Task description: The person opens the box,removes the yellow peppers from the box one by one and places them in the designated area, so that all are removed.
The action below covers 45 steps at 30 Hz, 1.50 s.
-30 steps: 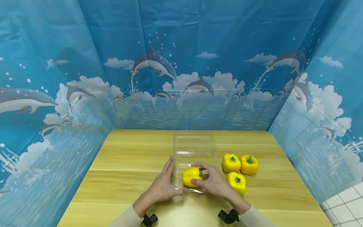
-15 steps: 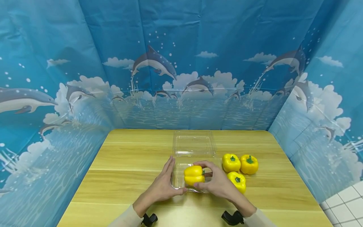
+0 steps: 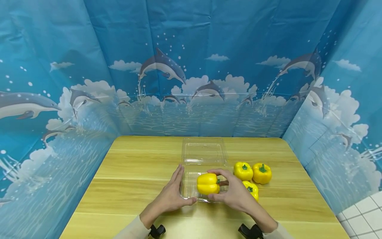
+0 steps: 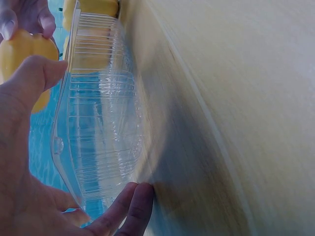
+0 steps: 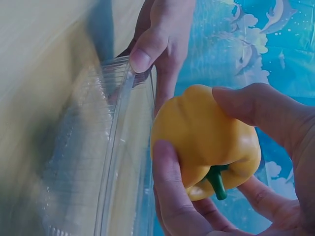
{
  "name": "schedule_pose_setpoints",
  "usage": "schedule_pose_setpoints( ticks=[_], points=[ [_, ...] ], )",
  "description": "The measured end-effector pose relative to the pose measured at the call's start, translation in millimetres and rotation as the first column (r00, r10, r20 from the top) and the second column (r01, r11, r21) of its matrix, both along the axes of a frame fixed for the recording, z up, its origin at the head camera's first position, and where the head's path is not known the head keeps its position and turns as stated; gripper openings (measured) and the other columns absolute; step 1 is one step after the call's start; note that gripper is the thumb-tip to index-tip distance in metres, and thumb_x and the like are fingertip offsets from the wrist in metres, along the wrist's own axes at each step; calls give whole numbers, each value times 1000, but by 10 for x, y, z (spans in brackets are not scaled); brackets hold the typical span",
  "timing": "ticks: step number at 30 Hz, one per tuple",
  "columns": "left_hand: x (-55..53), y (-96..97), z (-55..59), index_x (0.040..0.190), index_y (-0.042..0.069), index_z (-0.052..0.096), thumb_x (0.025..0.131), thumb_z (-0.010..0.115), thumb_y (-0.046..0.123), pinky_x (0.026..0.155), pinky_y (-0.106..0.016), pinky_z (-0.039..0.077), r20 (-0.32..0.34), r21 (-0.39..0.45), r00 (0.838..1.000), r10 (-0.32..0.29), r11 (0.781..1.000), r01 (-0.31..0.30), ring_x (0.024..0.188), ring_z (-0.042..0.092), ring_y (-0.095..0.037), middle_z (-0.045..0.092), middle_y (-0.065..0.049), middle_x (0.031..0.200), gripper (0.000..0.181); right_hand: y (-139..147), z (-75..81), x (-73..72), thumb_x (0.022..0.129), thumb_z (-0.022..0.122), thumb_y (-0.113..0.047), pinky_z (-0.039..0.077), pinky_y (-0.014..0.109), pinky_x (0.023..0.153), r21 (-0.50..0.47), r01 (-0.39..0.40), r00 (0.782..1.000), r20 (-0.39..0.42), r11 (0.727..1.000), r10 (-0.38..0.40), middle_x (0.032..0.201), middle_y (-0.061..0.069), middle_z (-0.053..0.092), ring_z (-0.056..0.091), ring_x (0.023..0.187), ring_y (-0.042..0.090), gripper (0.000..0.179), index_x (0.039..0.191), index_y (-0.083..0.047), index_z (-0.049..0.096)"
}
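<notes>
A yellow bell pepper [image 3: 208,184] with a green stem is held sideways between the thumb and fingers of my right hand [image 3: 234,190], above the base of an open clear plastic clamshell container [image 3: 188,186]. In the right wrist view, the pepper [image 5: 204,140] fills the grasp, its stem turned toward the palm. My left hand [image 3: 170,192] braces the container's near left corner. Its straight fingers lie along the left side and its thumb presses the front rim. The left wrist view shows that thumb on the rim of the ribbed container [image 4: 101,113] and two fingertips low at its side.
Three more yellow bell peppers stand right of the container: one at the back [image 3: 243,171], one farther right [image 3: 262,173], and one nearer [image 3: 251,190], partly behind my right hand. The clear lid [image 3: 204,151] lies folded back on the wooden table [image 3: 134,186]. A dolphin-print curtain [image 3: 191,66] surrounds it.
My right hand has moved up and to the right with the yellow bell pepper, lifting it in the container area. My left hand has stayed at the corner.
</notes>
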State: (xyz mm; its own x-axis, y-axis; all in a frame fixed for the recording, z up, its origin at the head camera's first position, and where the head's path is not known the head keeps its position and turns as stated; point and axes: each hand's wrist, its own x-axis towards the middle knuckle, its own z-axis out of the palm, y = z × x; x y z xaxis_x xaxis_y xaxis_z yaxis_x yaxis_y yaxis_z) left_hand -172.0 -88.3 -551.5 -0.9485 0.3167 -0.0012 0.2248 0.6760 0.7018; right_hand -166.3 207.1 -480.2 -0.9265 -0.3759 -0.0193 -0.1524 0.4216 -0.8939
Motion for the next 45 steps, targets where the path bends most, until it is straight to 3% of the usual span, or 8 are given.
schedule_pose_setpoints(
  ticks=[12, 34, 45],
  points=[
    [-1, -6, 13, 188, 7, 11, 87, 92, 70, 126, -72, 56, 4, -17, 1000, 2, 1000, -2, 166, 49, -55, 4, -13, 199, 144, 149, 88, 66, 88, 106, -21, 73, 27, 84, 14, 85, 995, -47, 996, -84, 160, 17, 61, 78, 127, 38, 80, 158, -30, 68],
    [-1, -12, -2, 189, 10, 10, 88, 93, 66, 126, -72, 56, 4, -3, 1000, 1, 1000, -1, 165, 50, -56, 2, -11, 200, 142, 417, 210, 118, 89, 105, -26, 72, 26, 80, 41, 142, 989, -59, 989, -139, 163, 20, 59, 76, 126, 36, 87, 164, -22, 61],
    [15, -6, 3, 189, 10, 9, 88, 93, 67, 126, -72, 56, 3, -13, 1000, 4, 1000, -4, 166, 48, -56, 3, -10, 200, 143, 597, 235, 163, 92, 103, -30, 70, 26, 79, 99, 206, 971, -146, 973, -191, 161, 21, 65, 79, 118, 29, 81, 160, -19, 62]
  ],
)
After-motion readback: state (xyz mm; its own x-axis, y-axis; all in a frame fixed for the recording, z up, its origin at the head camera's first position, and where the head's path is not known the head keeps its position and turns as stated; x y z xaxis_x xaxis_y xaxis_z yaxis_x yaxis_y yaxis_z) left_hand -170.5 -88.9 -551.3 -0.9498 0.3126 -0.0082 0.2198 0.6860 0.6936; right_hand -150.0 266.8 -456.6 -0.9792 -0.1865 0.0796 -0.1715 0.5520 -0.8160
